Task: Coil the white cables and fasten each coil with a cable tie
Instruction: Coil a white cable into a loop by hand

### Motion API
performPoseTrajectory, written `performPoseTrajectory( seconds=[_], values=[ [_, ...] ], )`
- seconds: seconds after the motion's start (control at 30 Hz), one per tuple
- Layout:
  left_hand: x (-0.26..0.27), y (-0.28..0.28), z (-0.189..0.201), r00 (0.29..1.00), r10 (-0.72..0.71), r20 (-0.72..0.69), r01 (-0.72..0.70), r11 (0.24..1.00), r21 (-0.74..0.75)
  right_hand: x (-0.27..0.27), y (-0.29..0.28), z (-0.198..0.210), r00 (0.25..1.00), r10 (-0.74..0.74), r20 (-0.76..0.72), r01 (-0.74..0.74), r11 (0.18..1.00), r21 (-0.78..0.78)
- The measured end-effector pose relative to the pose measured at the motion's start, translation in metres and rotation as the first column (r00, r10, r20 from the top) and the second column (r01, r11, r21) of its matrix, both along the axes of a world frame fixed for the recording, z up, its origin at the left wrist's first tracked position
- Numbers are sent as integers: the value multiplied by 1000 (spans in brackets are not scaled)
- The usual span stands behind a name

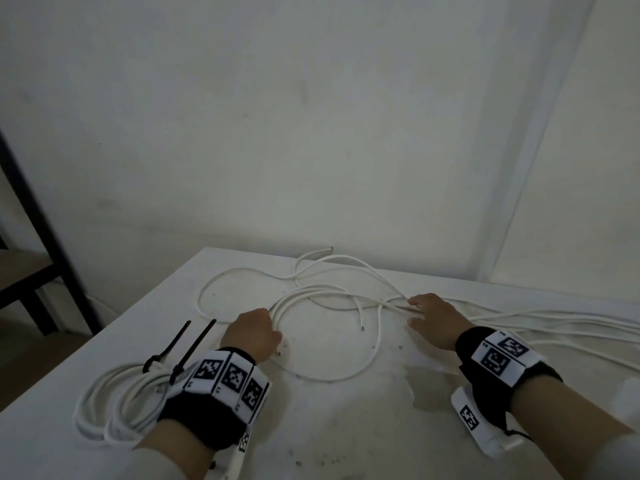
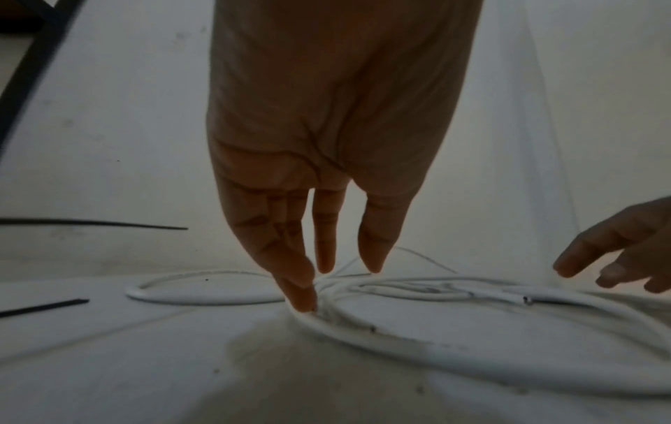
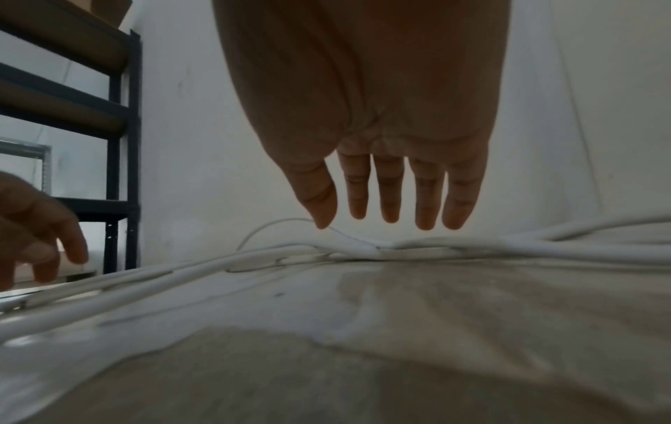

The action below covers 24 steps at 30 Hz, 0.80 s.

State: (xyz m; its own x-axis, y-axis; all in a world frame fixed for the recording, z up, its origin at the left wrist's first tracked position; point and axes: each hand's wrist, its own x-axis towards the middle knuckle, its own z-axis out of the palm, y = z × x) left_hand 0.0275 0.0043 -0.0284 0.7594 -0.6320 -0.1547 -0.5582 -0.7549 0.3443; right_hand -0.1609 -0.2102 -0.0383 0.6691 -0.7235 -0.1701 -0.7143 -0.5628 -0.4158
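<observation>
Loose white cables (image 1: pixel 325 379) sprawl in overlapping loops across the middle of the white table (image 1: pixel 346 438). My left hand (image 1: pixel 251 332) reaches down onto the left side of the loops; in the left wrist view its straight fingers (image 2: pixel 301 298) touch the bundled strands (image 2: pixel 399 341). My right hand (image 1: pixel 431 315) lies over the strands where they cross at the right. Its fingers (image 3: pixel 388 200) are straight and hover just above the cables (image 3: pixel 363 249). A finished white coil (image 1: pixel 100 403) lies at the near left, bound by two black cable ties (image 1: pixel 197 344).
More white cable strands (image 1: pixel 554 323) trail off to the right edge of the table. A dark metal shelf (image 1: pixel 34 209) stands left of the table, and a white wall rises behind it. The table's left edge runs close to the coil.
</observation>
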Motion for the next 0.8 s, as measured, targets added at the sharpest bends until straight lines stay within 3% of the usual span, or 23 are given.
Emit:
performPoseTrajectory(
  seconds=[0.17, 0.3, 0.47, 0.67, 0.8],
  values=[
    [6, -19, -10, 999, 16, 31, -20, 990, 137, 2, -9, -5, 936, 84, -342, -132, 984, -119],
    [5, -28, -14, 998, 17, 63, -30, 980, 197, 4, -6, -3, 906, 94, -412, -205, 951, -233],
    [5, -31, -14, 997, 39, 69, -52, 976, 210, -16, -5, 9, 985, 125, -121, -144, 977, -158],
    [-4, -37, -9, 996, 6, 84, -10, 999, 45, -43, 2, 17, 983, 105, 152, -88, 990, -112],
    [-13, -33, -11, 993, -40, 109, 39, 999, 12, -58, 6, 18, 989, 102, 103, -97, 994, -54]
  ],
)
